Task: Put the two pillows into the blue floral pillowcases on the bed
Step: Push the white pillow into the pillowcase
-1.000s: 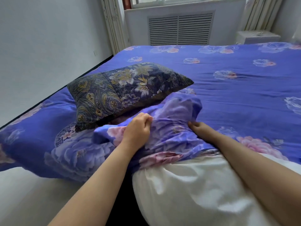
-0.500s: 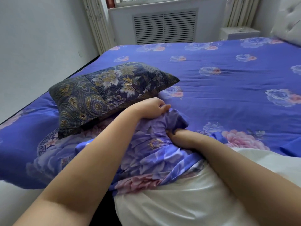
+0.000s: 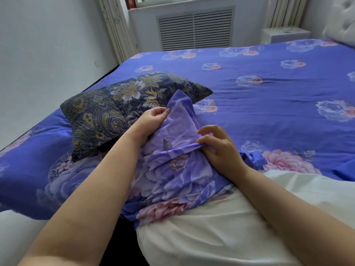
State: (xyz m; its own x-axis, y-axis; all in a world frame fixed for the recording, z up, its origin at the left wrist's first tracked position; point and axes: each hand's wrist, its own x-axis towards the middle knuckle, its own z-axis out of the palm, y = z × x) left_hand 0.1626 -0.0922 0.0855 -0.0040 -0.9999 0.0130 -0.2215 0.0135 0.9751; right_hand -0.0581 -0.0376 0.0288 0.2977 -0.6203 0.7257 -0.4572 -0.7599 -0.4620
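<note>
Since half a second ago the left hand [image 3: 151, 120] has lifted a corner of the blue floral pillowcase [image 3: 172, 169] so it now stands up in a peak at mid-frame, and the right hand [image 3: 217, 148] has come out onto the cloth's top. No writing or label can be read anywhere. Nearest, at the bottom of the frame, lies the white pillow [image 3: 221, 233], its far end tucked under the pillowcase's opening, its long axis running from lower right toward the frame's centre. The pillowcase is bunched over that end, between the two hands, pointing up and away toward the middle. The right hand pinches a gathered fold of it between thumb and curled fingers; the left hand, just above and to the left, pinches the raised corner between thumb and fingertips. Behind the left hand, in the left middle, a dark paisley pillow [image 3: 124, 108] rests on the bed [image 3: 269, 96], its long axis running left to right. Beyond, at the top, stand a radiator grille [image 3: 195, 28] and a white nightstand [image 3: 284, 34].
</note>
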